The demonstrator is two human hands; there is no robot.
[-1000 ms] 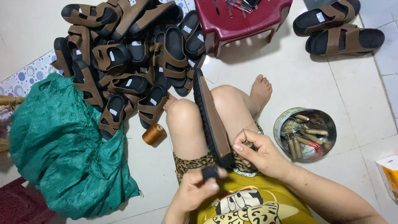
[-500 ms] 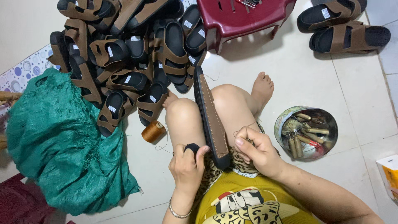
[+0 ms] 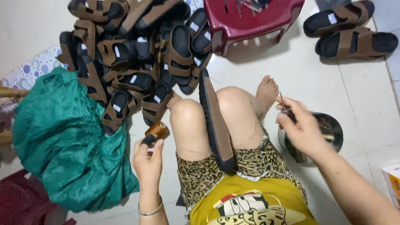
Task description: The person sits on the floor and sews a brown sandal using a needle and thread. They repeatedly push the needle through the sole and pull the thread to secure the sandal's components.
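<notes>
My left hand, at lower centre-left of the frame, is clenched on a small dark-handled tool just beside a brown spool of thread standing on the floor. My right hand, at centre right, pinches a thin metal awl with a dark ferrule, held over a round metal tin of tools. Between them, a long black-soled sandal with a brown strap lies wedged between my bare knees. Further out, a heap of brown-and-black sandals fills the upper left, a crumpled green cloth the left, a dark red plastic stool the top.
</notes>
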